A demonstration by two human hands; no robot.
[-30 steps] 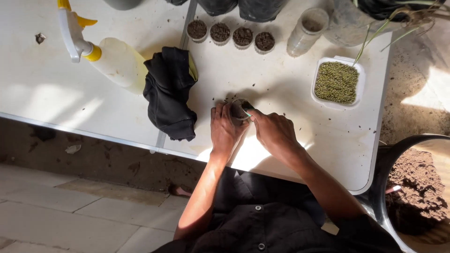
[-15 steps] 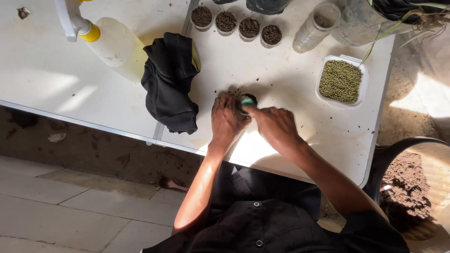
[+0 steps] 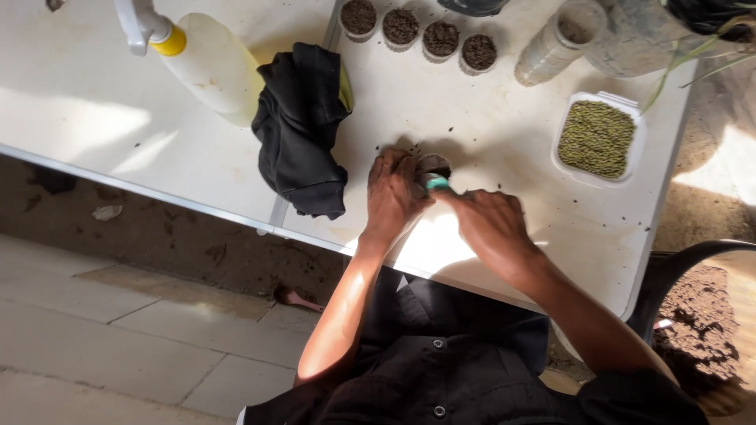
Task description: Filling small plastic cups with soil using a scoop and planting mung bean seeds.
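Where fingers (image 3: 405, 185) curl: small cup (image 3: 433, 167).

Whites, blacks and greens on a potting table

The table (image 3: 504, 118) is white, flecked with dark soil; the cloth (image 3: 303, 130) is black; the spray bottle (image 3: 209, 59) is pale cream with a yellow collar; the white tray (image 3: 635, 145) holds olive-green seeds (image 3: 596, 138); the small tool (image 3: 435, 182) is teal.

An outdoor potting spot: a white bench (image 3: 488, 118) with soil-filled seedling cups (image 3: 420, 27), a spray bottle (image 3: 206, 59) (lying down), a tub of soil (image 3: 697, 323).
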